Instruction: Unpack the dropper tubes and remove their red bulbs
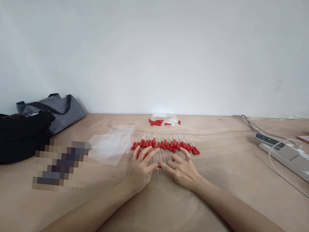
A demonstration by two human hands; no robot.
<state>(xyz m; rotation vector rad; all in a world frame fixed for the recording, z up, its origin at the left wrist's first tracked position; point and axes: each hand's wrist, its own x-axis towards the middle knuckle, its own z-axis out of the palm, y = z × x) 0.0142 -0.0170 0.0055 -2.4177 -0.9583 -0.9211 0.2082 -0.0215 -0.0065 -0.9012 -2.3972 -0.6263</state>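
My left hand rests over the table with its fingers spread, its thumb tip beside a small red bulb-shaped piece. Coming in from the other side, my right hand has its thumb and forefinger closed at that same piece, the other fingers curled above. Thin clear sticks lie loose between the two hands. Just beyond my fingertips runs a row of red bulb-shaped pieces on thin pale sticks pointing away from me. A few more red pieces show behind my left fingers, partly hidden.
Clear zip bags lie left of the row. Loose red pieces and another clear bag are near the wall. A black bag and a striped bag stand left. At right is a power strip with cables.
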